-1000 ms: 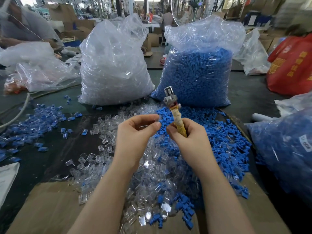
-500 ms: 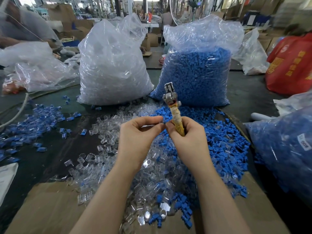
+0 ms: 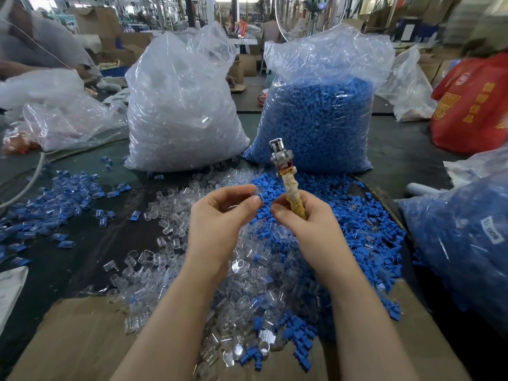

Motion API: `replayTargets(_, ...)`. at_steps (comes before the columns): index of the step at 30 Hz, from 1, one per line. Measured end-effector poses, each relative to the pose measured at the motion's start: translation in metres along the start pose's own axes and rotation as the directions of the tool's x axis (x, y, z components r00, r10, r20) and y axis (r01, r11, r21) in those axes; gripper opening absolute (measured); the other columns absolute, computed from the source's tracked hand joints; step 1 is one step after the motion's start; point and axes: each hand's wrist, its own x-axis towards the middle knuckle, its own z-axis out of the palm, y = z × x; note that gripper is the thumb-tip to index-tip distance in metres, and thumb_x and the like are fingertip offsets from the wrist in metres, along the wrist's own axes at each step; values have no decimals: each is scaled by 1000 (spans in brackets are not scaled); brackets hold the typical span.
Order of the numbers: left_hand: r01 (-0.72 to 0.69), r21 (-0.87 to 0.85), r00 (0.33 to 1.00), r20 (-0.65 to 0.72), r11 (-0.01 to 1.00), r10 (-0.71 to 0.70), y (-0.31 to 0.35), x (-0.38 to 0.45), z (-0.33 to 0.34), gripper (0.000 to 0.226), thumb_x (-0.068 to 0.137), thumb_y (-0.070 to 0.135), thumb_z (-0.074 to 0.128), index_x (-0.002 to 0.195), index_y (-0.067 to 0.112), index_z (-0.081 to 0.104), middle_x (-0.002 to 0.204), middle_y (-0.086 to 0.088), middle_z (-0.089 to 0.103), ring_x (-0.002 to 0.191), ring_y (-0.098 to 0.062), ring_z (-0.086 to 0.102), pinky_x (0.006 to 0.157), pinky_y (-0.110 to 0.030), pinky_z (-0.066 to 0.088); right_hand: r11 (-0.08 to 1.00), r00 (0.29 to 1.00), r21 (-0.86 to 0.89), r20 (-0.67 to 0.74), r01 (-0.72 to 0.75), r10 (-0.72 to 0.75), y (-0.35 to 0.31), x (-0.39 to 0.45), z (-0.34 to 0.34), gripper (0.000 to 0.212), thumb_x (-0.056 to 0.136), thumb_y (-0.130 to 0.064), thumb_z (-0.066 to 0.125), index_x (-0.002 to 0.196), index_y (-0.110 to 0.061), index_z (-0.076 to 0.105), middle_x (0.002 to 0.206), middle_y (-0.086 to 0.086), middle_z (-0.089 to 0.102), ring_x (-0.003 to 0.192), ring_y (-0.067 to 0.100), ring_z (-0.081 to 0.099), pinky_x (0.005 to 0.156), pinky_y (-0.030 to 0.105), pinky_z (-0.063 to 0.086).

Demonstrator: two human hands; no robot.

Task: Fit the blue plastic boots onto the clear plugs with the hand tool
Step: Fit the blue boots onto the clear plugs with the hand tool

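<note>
Dark counter (image 3: 68, 259) in a cluttered workshop: 2 tall bags behind, clear plugs (image 3: 170, 259) and blue boots (image 3: 365, 232) heaped loose. Right hand (image 3: 310, 226) raised, fingers clamped on upright hand tool (image 3: 286, 174). Left hand (image 3: 220, 221) fingers curled together; contents unclear.

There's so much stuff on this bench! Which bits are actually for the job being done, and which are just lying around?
For the job:
- hand tool, gripped by the right hand
- left hand, fingers curled together
- loose blue boots
- loose clear plugs
- bag of clear plugs
- bag of blue boots

Just lying about:
- red bag
- white cable
- cardboard sheet
</note>
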Motion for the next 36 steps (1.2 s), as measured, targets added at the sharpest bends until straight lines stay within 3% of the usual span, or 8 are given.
replayTargets(2,35,-103,999,-9,994,-36,1,1,-2,17,80,-1,73,91,12,73,86,-7,76,86,-20,73,76,-24,59,999,998,-32,43,-37,38,1,0,-6,9,91,-27,68,90,-18,65,93,19,64,84,34,59,81,42,53)
replayTargets(4,54,-168,998,-20,984,-58,3,3,-3,16,81,-2,72,92,10,71,84,-8,76,83,-18,73,73,-22,58,995,993,-81,94,-64,71,3,0,-12,11,88,-25,69,92,-17,64,89,19,62,76,29,55,75,39,50)
replayTargets(8,42,-180,998,-31,983,-48,5,4,-6,17,81,-3,70,93,9,69,82,-5,74,81,-16,72,72,-21,58,981,973,-174,198,-85,119,6,0,-17,11,87,-23,71,90,-17,62,79,2,58,72,14,52,71,33,43)
replayTargets(14,-9,-161,1000,-30,987,4,5,6,-10,24,69,10,74,93,10,70,81,-3,74,78,-13,69,75,-24,59,966,946,-248,289,-77,149,4,-2,-17,31,81,-34,70,97,-11,59,83,5,55,74,18,51,73,37,42)
replayTargets(19,-24,-119,999,-31,993,21,3,8,-13,19,76,2,72,93,12,70,79,-1,74,77,-11,70,71,-22,58,957,943,-279,289,-84,167,3,-2,-16,40,74,-40,66,99,-10,56,87,18,54,73,20,49,71,37,40)
replayTargets(23,-16,-125,999,-35,992,12,4,8,-14,22,72,5,74,92,12,70,78,-2,75,76,-11,71,70,-22,58,942,947,-327,275,-71,167,6,-1,-16,21,88,-25,69,97,-15,55,79,2,51,66,16,46,64,34,37)
replayTargets(28,-4,-143,999,-38,990,-1,7,8,-13,28,65,11,75,92,11,69,79,-5,76,77,-14,72,70,-23,58,932,947,-361,285,-39,150,7,-1,-16,16,89,-22,68,93,-23,52,73,-5,50,53,7,42,55,26,36)
replayTargets(36,5,-152,1000,-27,988,-10,10,6,-12,31,64,11,74,94,9,69,81,-6,76,80,-16,73,75,-26,60,898,965,-439,236,-3,118,7,-1,-12,17,82,-8,57,87,-23,51,73,3,52,54,16,42,51,32,36)
